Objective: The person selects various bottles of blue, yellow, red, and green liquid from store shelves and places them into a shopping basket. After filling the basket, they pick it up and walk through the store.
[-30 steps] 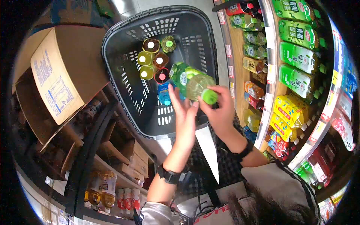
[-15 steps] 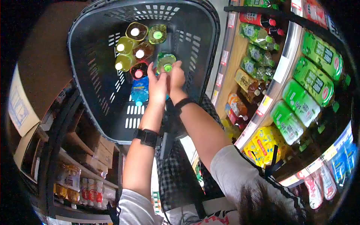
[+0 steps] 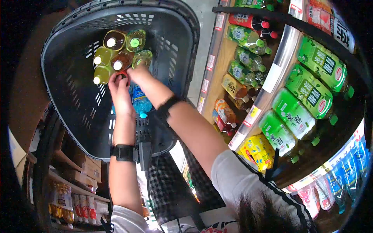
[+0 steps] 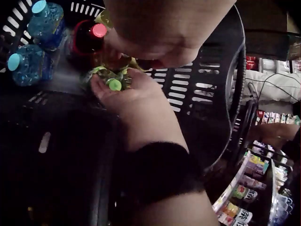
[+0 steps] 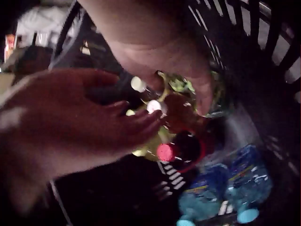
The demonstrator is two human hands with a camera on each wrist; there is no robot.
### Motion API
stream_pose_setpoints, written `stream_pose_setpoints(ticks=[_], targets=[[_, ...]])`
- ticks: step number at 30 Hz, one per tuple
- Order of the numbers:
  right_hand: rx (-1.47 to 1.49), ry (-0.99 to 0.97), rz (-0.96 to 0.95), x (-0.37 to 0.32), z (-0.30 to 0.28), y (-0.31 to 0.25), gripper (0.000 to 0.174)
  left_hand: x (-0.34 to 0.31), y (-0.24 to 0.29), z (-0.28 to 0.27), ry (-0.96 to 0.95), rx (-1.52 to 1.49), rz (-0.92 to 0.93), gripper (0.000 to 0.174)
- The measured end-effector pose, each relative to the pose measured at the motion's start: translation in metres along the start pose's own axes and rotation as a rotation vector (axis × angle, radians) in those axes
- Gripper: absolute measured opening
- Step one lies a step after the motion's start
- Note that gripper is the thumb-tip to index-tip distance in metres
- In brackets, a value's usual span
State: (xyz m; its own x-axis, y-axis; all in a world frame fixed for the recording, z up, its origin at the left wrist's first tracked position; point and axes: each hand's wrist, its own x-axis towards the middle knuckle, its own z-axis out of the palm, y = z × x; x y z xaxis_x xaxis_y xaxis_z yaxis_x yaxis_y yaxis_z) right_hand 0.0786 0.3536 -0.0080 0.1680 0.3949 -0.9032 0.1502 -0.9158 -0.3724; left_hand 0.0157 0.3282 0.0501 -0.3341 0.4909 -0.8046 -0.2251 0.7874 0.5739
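Inside a dark shopping basket (image 3: 182, 83), my right hand (image 3: 140, 74) grips a clear bottle with a green cap (image 4: 114, 84), its fingers around the top. It stands beside brown and yellow-green drinks with white caps. My left hand (image 3: 122, 99) is to the left, fingers extended and holding nothing, close over a dark bottle with a red cap (image 5: 188, 148). Another green-capped bottle (image 3: 136, 40) is at the back of the group. Two blue-capped bottles (image 4: 44, 26) stand at the near side, partly hidden by my arms in the head view.
A drinks shelf on the right holds green tea packs (image 3: 293, 112), yellow packs (image 3: 257, 151) and loose bottles (image 3: 248, 58). On the left are a dark shelf with cardboard boxes (image 3: 91, 171) and amber bottles (image 3: 62, 202). The basket's rim (image 3: 50, 42) curves around my hands.
The green-capped bottle, first held tilted in both hands over the basket, has gone down upright among the others. My left hand has come away from it, moving left; the view has shifted.
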Motion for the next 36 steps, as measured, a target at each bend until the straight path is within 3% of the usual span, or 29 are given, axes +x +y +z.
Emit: stream_pose_setpoints(ticks=[2, 3, 4, 5, 7, 11, 13, 15, 16, 17, 19, 22, 23, 26, 28, 32, 36], targets=[[0.217, -0.3, -0.044, -0.053, -0.04, -0.048, 0.068, -0.015, 0.028, 0.017, 0.018, -0.142, 0.161, 0.037], [0.309, -0.318, -0.146, -0.073, -0.052, -0.056, 0.061, -0.022, 0.042, 0.026, -0.029, -0.199, 0.224, 0.033], [0.462, -0.288, -0.389, -0.086, -0.057, -0.05, 0.041, -0.029, 0.056, 0.036, -0.078, -0.255, 0.287, 0.03], [0.623, -0.368, -0.517, -0.106, -0.083, -0.068, 0.032, -0.038, 0.072, 0.047, -0.082, -0.269, 0.308, 0.025], [0.479, -0.114, -0.482, -0.128, -0.138, -0.076, 0.016, -0.053, 0.096, 0.074, -0.139, -0.294, 0.332, 0.02], [0.35, 0.467, -0.474, -0.064, -0.225, -0.011, 0.019, -0.072, 0.106, 0.139, -0.418, -0.168, 0.269, 0.021], [0.375, 0.658, -0.264, -0.001, -0.279, 0.04, 0.032, -0.088, 0.093, 0.18, -0.589, -0.163, 0.232, 0.023], [0.906, 0.686, -0.342, 0.049, -0.324, 0.086, 0.039, -0.101, 0.067, 0.222, -0.734, -0.185, 0.212, 0.027], [0.942, 0.772, -0.296, 0.063, -0.333, 0.082, 0.042, -0.103, 0.048, 0.242, -0.766, -0.191, 0.222, 0.028], [0.977, 0.859, -0.251, 0.071, -0.336, 0.066, 0.046, -0.099, 0.03, 0.26, -0.713, -0.144, 0.124, 0.028], [0.558, 1.219, -0.001, 0.066, -0.336, 0.018, 0.054, -0.079, -0.031, 0.295, -0.566, -0.079, -0.011, 0.031], [0.297, 1.393, -0.065, 0.102, -0.352, 0.022, 0.052, -0.063, -0.099, 0.31, -0.452, -0.001, -0.093, 0.034], [0.264, 1.342, -0.142, 0.14, -0.382, 0.052, 0.052, -0.061, -0.108, 0.306, -0.443, 0.03, -0.118, 0.034], [0.217, 1.19, -0.064, 0.116, -0.373, 0.025, 0.051, -0.06, -0.128, 0.284, -0.518, 0.227, -0.14, 0.033], [0.52, 1.235, -0.121, 0.116, -0.364, 0.021, 0.036, -0.06, -0.126, 0.268, -0.537, 0.162, -0.172, 0.033], [0.367, 1.198, -0.358, 0.101, -0.332, 0.037, 0.029, -0.059, -0.093, 0.262, -0.53, 0.062, -0.183, 0.032], [0.163, 1.043, -0.488, -0.002, -0.284, 0.002, 0.029, -0.065, -0.066, 0.262, -0.715, -0.319, -0.225, 0.06]])
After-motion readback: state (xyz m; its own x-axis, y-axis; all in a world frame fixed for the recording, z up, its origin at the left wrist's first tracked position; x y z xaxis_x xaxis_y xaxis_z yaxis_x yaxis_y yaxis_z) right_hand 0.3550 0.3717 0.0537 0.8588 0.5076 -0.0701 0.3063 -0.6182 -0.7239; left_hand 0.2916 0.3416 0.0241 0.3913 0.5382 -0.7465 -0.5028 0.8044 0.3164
